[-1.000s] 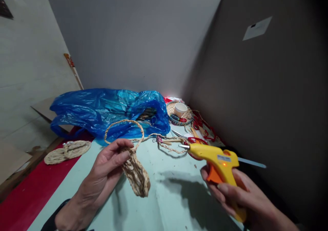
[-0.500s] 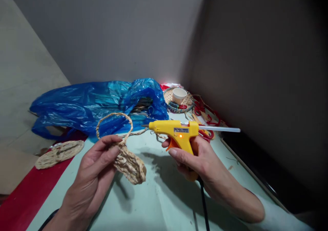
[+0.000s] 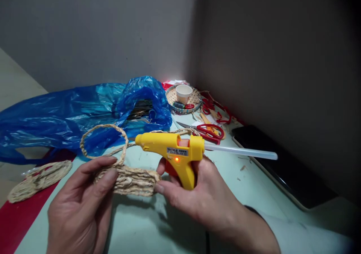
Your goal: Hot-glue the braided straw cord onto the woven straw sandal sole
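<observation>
My left hand (image 3: 87, 201) pinches a small woven piece of braided straw cord (image 3: 135, 182), its rows lying side by side. A loop of the same cord (image 3: 105, 126) rises above my fingers, and a tail runs back along the table. In my right hand (image 3: 203, 197) is a yellow hot glue gun (image 3: 169, 145), its orange light lit and its nozzle pointing left at the loop's right side. Out of its back sticks a clear glue stick (image 3: 242, 150). My right thumb reaches the right end of the woven piece.
Behind lies a blue plastic bag (image 3: 70, 111) with dark thin items in its mouth. A woven tray (image 3: 170, 103) bears a white cup (image 3: 184, 92). Red-handled scissors (image 3: 211, 132) lie near a black flat device (image 3: 282, 167). An oval straw piece (image 3: 39, 180) rests at left.
The woven piece has turned level, and my right hand has brought the glue gun left, close to it. The view has shifted right.
</observation>
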The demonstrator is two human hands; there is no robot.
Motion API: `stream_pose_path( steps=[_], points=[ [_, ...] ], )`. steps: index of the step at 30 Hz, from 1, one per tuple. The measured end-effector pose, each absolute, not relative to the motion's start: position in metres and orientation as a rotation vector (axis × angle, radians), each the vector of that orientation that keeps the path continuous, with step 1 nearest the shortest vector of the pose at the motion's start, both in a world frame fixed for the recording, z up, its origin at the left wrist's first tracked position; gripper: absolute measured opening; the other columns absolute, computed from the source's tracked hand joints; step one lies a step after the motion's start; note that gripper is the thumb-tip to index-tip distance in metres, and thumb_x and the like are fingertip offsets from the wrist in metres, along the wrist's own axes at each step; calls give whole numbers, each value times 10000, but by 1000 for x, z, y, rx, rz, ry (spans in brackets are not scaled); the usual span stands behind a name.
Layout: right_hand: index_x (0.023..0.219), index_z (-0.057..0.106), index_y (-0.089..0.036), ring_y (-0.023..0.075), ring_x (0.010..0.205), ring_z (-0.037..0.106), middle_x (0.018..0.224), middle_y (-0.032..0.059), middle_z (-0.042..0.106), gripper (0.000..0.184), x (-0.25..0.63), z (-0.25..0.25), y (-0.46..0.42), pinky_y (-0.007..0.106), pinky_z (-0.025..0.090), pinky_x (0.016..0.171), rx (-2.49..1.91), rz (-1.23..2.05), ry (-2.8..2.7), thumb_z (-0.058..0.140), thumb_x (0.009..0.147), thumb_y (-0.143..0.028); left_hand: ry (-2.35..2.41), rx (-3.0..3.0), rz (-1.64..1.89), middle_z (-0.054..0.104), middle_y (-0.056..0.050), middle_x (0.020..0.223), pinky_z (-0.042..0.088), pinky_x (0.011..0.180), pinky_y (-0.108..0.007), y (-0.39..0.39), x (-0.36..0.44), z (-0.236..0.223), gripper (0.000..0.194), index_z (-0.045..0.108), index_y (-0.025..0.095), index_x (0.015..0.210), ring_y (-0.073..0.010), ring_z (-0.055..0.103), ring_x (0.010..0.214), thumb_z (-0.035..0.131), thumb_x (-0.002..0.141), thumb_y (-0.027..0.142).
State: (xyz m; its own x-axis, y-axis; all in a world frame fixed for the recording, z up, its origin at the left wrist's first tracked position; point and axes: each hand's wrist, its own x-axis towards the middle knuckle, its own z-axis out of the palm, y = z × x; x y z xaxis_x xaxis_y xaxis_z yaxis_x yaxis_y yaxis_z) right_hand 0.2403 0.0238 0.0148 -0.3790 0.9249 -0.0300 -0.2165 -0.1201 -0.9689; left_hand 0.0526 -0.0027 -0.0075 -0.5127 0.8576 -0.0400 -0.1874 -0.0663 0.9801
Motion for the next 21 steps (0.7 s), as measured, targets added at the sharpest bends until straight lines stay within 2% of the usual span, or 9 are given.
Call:
stream_pose_path(
  steps=[4, 12, 17, 21],
  points=[
    [776, 597, -197, 91, 572, 471, 658, -67, 527, 159, 239, 18, 22, 212, 453, 540, -941, 1616, -1243, 723, 720, -118, 1445, 798, 1706, 741, 36, 916, 587, 748, -144, -4, 51, -8, 313, 764, 302, 950, -161, 680, 867, 889, 663, 297],
    [774, 614, -194, 96, 573, 494, 647, -64, 537, 154, 244, 15, 22, 213, 479, 570, -989, 1657, -1259, 764, 742, -187, 1386, 787, 1697, 740, 13, 911, 604, 725, -189, -2, 51, -8, 322, 763, 271, 920, -177, 703, 845, 906, 634, 306],
    [852, 698, -224, 113, 528, 462, 596, -62, 516, 230, 260, 24, 20, 218, 440, 496, -1064, 1675, -1408, 762, 820, -442, 1329, 701, 1650, 736, -24, 847, 631, 655, -290, 2, 47, -2, 370, 749, 243, 904, -236, 731, 784, 927, 584, 295],
    [851, 758, -230, 129, 529, 487, 588, -30, 547, 399, 273, 39, 19, 227, 432, 468, -1267, 1489, -1429, 684, 831, -622, 1218, 702, 1549, 731, -30, 803, 618, 663, -293, 3, 38, 3, 317, 748, 239, 878, -218, 714, 744, 914, 607, 248]
  ],
)
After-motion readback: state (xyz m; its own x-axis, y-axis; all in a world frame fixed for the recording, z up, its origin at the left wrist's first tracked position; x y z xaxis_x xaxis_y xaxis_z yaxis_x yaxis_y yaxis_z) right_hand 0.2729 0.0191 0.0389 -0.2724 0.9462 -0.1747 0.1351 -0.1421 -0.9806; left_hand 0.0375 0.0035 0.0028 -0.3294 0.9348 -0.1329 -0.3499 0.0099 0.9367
